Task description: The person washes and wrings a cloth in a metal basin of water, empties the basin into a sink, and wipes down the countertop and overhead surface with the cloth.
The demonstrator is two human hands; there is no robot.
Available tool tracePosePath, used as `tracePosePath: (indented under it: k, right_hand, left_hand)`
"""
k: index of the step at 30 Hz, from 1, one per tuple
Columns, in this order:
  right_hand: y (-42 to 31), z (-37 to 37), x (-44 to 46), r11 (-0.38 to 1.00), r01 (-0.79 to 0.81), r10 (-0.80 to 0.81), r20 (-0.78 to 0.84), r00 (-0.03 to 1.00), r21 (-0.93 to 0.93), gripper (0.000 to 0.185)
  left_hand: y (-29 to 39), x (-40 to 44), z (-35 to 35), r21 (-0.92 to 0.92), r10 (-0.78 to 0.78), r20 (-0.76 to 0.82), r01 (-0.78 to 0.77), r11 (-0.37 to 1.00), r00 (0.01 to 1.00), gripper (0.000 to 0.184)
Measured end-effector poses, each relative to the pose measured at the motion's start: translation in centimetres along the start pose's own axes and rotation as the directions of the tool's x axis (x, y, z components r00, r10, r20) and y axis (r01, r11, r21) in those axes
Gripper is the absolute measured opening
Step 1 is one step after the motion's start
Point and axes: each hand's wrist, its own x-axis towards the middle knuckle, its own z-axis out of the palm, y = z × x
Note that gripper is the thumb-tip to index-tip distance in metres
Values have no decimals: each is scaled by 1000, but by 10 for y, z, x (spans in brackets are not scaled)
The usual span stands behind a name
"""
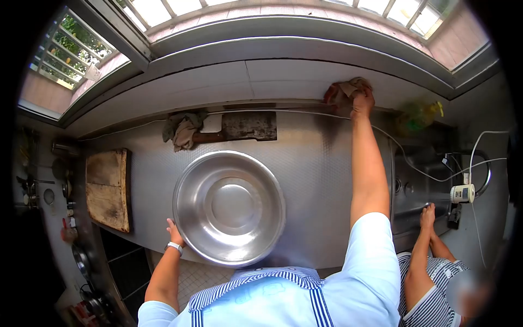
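A wide stainless steel basin (188,212) sits on the metal counter in front of me, with nothing visible inside it. My left hand (175,234) is at its lower left rim, fingers stretched along the outside and seemingly touching it. At the back of the counter, my right arm reaches far forward. There my right hand (364,103) is closed on a brownish cleaning cloth (343,91), pressed against the white wall tiles. Behind the basin lie a dark cleaver (249,126) and a crumpled grey-brown rag (185,131).
A worn wooden cutting board (108,188) lies at the left. A sink (417,204) is on the right, with a yellow-topped bottle (419,117) behind it. A white cable (403,148) crosses the counter's back. Another person's hand (429,213) is at the sink.
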Motion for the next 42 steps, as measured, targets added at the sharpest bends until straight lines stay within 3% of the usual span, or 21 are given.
tracePosePath:
  k: [2,4,8,9,10,11,12,15,18,19,22,24,26,27,29,31,33,34,36,39,42]
  right_hand:
    - [1,-38,34,956,6,20,-84,996,294,48]
    - [-11,-46,45,923,53,-20,-91,996,382,30]
    - [34,-25,69,918,-182,206,-33,978,352,25]
    - [20,8,27,939,-94,117,-50,992,330,23]
    - [15,31,-8,934,-103,73,99,992,342,25]
    - [51,50,-12,927,-87,59,89,994,364,27]
    - [34,74,-54,946,-194,160,146,976,259,41]
    - [46,131,-118,1000,-14,19,273,962,-21,42]
    - [66,164,-142,991,109,-77,344,936,-76,35]
    - [54,168,-148,977,189,-132,411,902,-101,36]
    - [-3,187,-165,968,250,-217,462,860,-10,37]
    - [-43,194,-169,957,263,-291,445,847,126,34]
    - [-63,203,-170,942,280,-329,352,876,185,31]
    - [-61,204,-168,948,284,-318,397,861,145,31]
    - [-42,198,-157,954,291,-286,486,826,68,31]
    - [-4,187,-140,875,473,-371,485,792,-102,31]
    - [-3,172,-132,890,393,-205,567,798,-231,31]
    - [27,163,-112,673,676,-365,660,656,-301,29]
    - [50,146,-91,460,786,-344,733,587,-413,27]
    - [35,115,-97,765,452,-130,578,806,-459,30]
    - [5,122,-120,664,439,-171,448,878,-606,34]
  left_hand:
    - [3,-8,8,44,-8,-130,14,999,991,84]
    - [3,-9,6,80,1,-162,13,997,987,85]
    - [1,-10,9,58,16,-154,-8,998,988,86]
    - [1,-13,13,33,14,-183,-9,999,983,87]
    - [0,-12,11,-5,-7,-121,6,1000,993,87]
    - [-1,-10,7,-40,-23,-59,21,999,998,87]
    - [2,-9,6,-49,-31,-58,28,998,998,87]
    - [8,-20,16,-30,-45,-177,41,999,983,86]
    - [16,-41,29,-3,-4,-106,3,1000,994,75]
    - [14,-24,17,4,-29,-109,30,1000,994,87]
    - [-6,-7,2,548,144,111,-182,817,983,72]
    - [-16,10,-7,671,197,229,-301,677,953,70]
    - [-18,10,-6,699,211,207,-295,651,955,73]
    - [-10,-2,4,703,203,131,-235,671,970,76]
    - [58,-103,57,884,205,91,-173,434,975,89]
    - [40,-75,40,885,235,139,-227,407,962,92]
    - [18,-44,30,903,265,141,-234,361,954,97]
    - [17,-47,29,904,267,129,-224,364,955,98]
    - [28,-62,37,906,273,115,-213,365,955,99]
    - [26,-64,41,894,321,131,-252,371,938,102]
    - [43,-89,51,882,290,91,-212,420,953,102]
